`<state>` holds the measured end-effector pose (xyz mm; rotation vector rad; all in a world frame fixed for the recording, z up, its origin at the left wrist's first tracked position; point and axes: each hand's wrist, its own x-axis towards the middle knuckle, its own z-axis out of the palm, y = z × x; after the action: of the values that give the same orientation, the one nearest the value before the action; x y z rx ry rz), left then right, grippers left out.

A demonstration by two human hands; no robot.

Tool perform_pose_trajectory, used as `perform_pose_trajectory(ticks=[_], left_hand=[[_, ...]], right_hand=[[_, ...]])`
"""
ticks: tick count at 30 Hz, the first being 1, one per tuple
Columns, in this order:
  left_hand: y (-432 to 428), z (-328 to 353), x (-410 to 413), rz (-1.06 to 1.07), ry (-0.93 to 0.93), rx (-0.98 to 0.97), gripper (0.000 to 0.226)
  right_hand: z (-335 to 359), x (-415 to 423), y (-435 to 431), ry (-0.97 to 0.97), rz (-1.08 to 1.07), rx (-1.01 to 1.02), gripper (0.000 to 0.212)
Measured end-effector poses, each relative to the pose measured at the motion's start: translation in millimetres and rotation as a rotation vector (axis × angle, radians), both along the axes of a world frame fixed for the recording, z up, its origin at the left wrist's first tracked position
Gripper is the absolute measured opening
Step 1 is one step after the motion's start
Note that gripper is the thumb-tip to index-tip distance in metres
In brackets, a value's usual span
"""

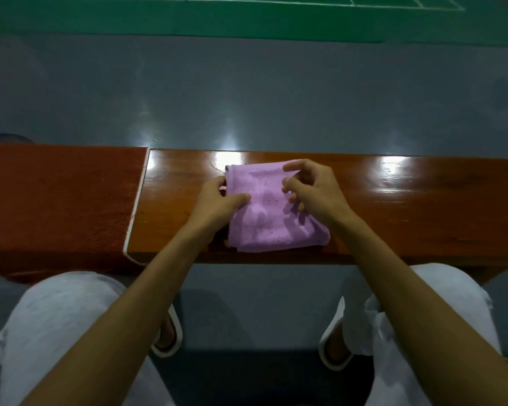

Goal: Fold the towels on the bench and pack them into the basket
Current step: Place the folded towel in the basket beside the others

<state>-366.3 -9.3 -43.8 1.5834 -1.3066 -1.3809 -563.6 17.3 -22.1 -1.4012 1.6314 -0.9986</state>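
The pink towel lies folded small on the worktop, left hand gripping its left edge, right hand curled loosely above, grasp unclear; packing remains, with no basket in sight.

Towel: a pink-purple towel is lying folded into a rough square, several layers thick, its surface slightly rumpled.
Place: it is resting flat on the glossy wooden bench, spanning almost from far edge to near edge.

Bench cut off right; right hand grip on towel unclear
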Motion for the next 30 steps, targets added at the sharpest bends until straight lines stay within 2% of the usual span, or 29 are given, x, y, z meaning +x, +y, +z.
perform_pose_trajectory(ticks=[3,5,7,10,13,15,18,25,30], left_hand=[[1,-8,6,0.054,-0.434,-0.248,0.034],[6,-16,4,0.092,-0.67,-0.445,0.04],[12,-19,-3,0.042,-0.736,-0.622,0.045],[18,-25,-16,-0.193,-0.804,-0.759,0.058],[20,-39,-22,-0.434,-0.943,-0.597,0.076],[18,-46,-20,-0.49,-0.999,-0.508,0.086],[14,-46,-17,-0.502,-1.05,-0.491,0.096],[14,-41,-10,-0.525,-1.051,-0.504,0.098],[12,-44,-6,-0.521,-0.967,-0.478,0.096]], right_hand=[[-13,1,2,0.359,-0.004,-0.216,0.025],[-23,5,6,0.613,0.038,-0.327,0.032],[-31,9,9,0.786,0.114,-0.297,0.05],[-39,9,10,0.931,0.226,-0.084,0.073],[-45,-1,5,0.905,0.264,0.04,0.066],[-48,-4,2,0.909,0.265,0.057,0.064],[-51,-12,0,0.938,0.227,0.087,0.064],[-57,-22,-5,0.94,0.182,0.12,0.063],[-59,-20,-4,0.908,0.125,0.121,0.061]])
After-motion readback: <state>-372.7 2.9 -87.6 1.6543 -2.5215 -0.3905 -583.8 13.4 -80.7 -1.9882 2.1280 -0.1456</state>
